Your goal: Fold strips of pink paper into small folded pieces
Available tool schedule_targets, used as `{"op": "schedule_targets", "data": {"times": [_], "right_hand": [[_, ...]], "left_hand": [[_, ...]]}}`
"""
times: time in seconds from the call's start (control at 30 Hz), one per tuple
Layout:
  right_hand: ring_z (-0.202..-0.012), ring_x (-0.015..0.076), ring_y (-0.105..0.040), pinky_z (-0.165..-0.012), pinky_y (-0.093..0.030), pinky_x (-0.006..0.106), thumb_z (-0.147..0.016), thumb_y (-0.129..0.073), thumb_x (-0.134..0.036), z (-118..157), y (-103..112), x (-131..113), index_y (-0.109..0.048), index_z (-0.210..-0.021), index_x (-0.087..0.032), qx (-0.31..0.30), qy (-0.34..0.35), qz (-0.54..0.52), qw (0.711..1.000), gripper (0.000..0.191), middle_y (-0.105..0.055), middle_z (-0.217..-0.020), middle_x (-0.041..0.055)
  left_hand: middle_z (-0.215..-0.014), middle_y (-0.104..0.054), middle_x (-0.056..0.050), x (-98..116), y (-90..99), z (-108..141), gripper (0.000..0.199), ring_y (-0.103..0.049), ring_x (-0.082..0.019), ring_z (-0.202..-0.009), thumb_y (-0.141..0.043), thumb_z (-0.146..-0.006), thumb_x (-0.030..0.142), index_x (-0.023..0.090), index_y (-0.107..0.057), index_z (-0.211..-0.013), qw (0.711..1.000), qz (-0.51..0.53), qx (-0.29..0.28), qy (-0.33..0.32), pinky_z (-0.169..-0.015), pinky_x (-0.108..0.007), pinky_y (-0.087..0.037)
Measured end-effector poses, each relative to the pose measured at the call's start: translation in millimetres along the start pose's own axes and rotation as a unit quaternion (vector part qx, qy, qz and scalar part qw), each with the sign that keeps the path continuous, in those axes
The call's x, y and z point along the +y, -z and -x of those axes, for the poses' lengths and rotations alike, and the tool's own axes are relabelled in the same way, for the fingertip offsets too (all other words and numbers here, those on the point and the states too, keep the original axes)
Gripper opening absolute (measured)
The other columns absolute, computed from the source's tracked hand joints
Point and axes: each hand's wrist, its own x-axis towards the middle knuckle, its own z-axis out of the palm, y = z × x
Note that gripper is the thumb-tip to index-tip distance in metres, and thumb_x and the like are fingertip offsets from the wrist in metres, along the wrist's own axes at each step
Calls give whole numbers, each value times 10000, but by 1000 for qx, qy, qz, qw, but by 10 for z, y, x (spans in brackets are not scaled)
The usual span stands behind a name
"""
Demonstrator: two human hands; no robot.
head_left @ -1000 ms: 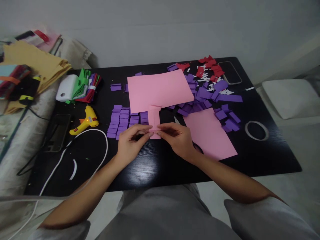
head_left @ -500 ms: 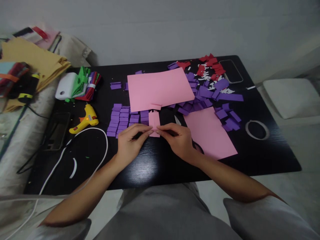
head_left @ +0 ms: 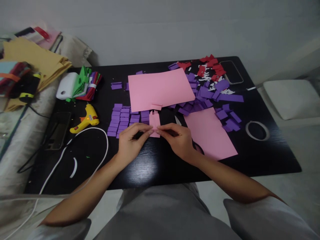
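A small pink paper piece [head_left: 154, 120] lies upright in view at the middle of the black table. My left hand [head_left: 132, 140] pinches its left side between thumb and fingers. From the right, my right hand [head_left: 178, 139] pinches the same piece, the fingertips of both hands close together. Just beyond is a large pink sheet [head_left: 161, 89] with a small folded pink piece [head_left: 156, 106] at its lower edge. Rows of folded purple pieces [head_left: 120, 120] sit left of the pink piece. Another pink sheet [head_left: 210, 133] lies right of my right hand, with scissors [head_left: 198, 148] partly hidden.
A yellow glue gun [head_left: 87, 120] and white cable [head_left: 107, 143] lie at left, near a dark phone [head_left: 58, 130]. Purple pieces [head_left: 205, 93] and red scraps [head_left: 212, 65] are heaped at back right. A tape ring [head_left: 257, 130] lies near the right edge.
The view has shifted very slightly. Both hands keep their pinch on the small pink piece, whose upper part looks slightly changed in shape.
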Motion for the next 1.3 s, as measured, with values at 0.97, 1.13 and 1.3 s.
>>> {"op": "schedule_targets", "data": {"times": [0.97, 1.13, 1.3], "right_hand": [[-850, 184, -725, -795, -629, 341, -818, -858, -361, -101, 42, 64, -834, -906, -275, 9, -15, -67, 998, 126, -772, -908, 24], [-993, 197, -669, -916, -585, 377, -840, -848, -288, -87, 54, 101, -836, -906, -303, 25, 49, 6, 998, 69, -672, -1014, 35], [-904, 189, -646, -829, -582, 371, -887, -805, -270, -41, 80, 55, -834, -956, -337, 15, 121, 62, 991, 101, -664, -946, 22]], "left_hand": [[-881, -746, -24, -11, 68, -52, 74, -691, -165, -804, -676, -958, 264, 209, -722, -975, 998, -27, -50, -33, -756, -309, -561], [-831, -722, -8, -53, 19, -29, 139, -665, -132, -725, -765, -897, 269, 191, -679, -973, 1000, 8, -23, -16, -705, -276, -563], [-844, -744, -16, -40, 32, -32, 198, -674, -131, -718, -769, -908, 247, 206, -733, -1098, 998, 5, -28, -62, -693, -281, -566]]}}
